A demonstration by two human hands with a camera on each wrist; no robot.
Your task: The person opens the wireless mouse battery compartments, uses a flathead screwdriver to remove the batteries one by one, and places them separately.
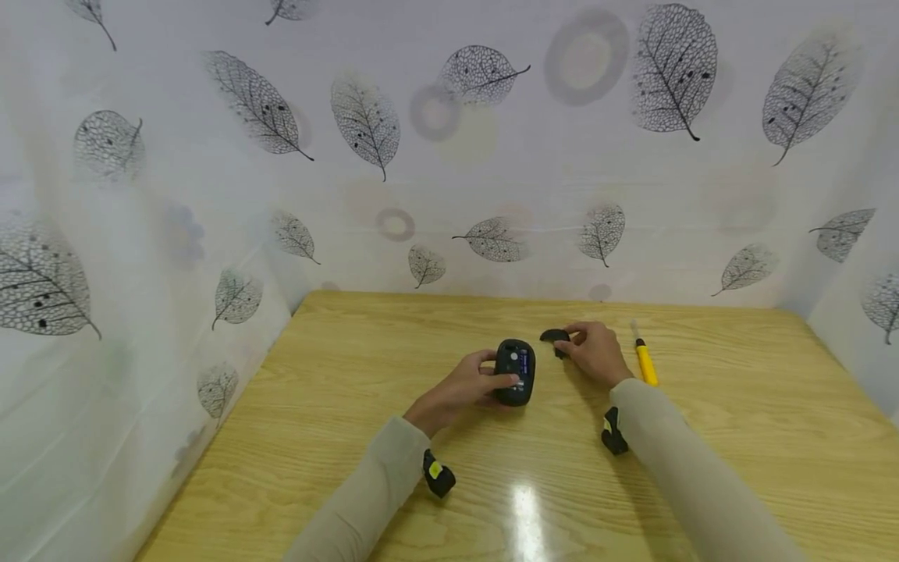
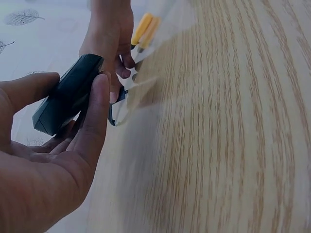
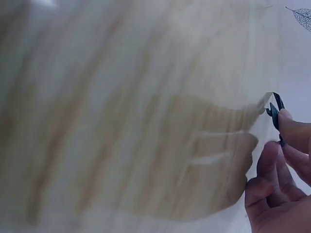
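Two hands work close together near the middle of the wooden surface [image 1: 337, 437], and the black mouse [image 1: 515, 371] serves as the landmark. The fingers [image 2: 95, 111] of the left hand [image 1: 460, 390] curl round the mouse from its left side, thumb on one flank and fingertips on the other, gripping it with its underside turned up; a blue patch and a pale round spot show there. In the left wrist view the mouse [image 2: 68, 94] is tilted up off the surface rather than lying flat.

To the right of the mouse and slightly beyond it, the right hand [image 1: 597, 351] pinches a small black curved cover [image 1: 555, 336] between thumb and fingertips. The cover sits at the fingertips, on their mouse-facing side, just apart from the mouse's far right corner. In the right wrist view only a thin dark edge of the cover [image 3: 276, 109] shows, held at the tips of the fingers [image 3: 291, 128]; the rest of that view is blurred.

The mouse's long axis runs away from the person, its narrower end pointing toward the leaf-patterned wall [image 1: 492, 156]. The cover's long axis lies roughly crosswise to that. The right hand is the nearer to the cover, the left to the mouse.

Farther right of the mouse, past the right hand, a yellow-handled screwdriver [image 1: 644, 361] lies with its tip pointing toward the wall.
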